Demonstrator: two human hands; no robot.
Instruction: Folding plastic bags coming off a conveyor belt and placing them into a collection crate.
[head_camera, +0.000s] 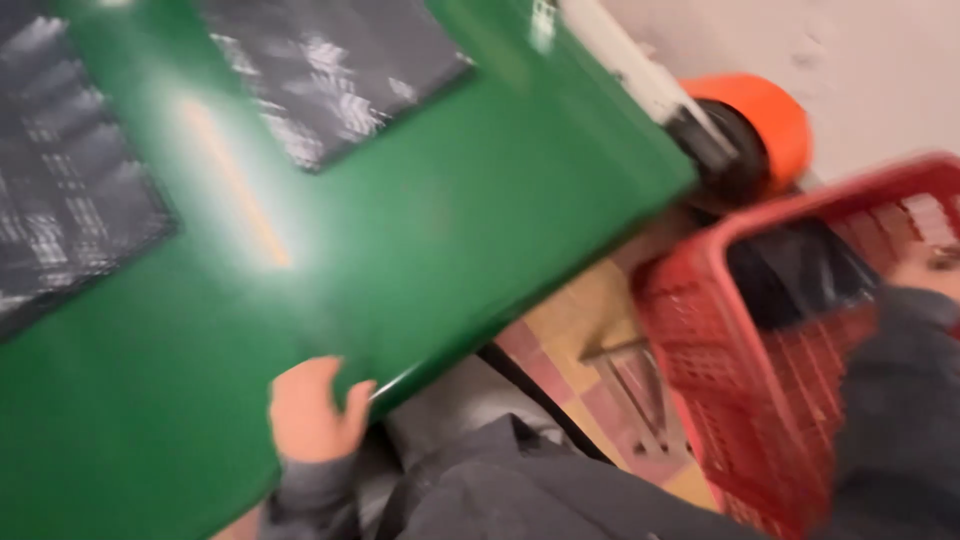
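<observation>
Green tabletop (420, 230) fills the left and far part of the view, blurred, with dark mats (330, 70) lying on it. The left hand (312, 410) grips its near edge, fingers curled over. At right, the right hand (925, 270) rests on a red basket (740, 340); its grip cannot be told. The person seems to be steadying against the table; next calls for a firm hold.

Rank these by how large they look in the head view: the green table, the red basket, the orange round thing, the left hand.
1. green table, by far the largest.
2. red basket, partly cut off at the edge.
3. and 4. orange round thing and left hand look alike; the hand is nearer the camera, so no ranking.
</observation>
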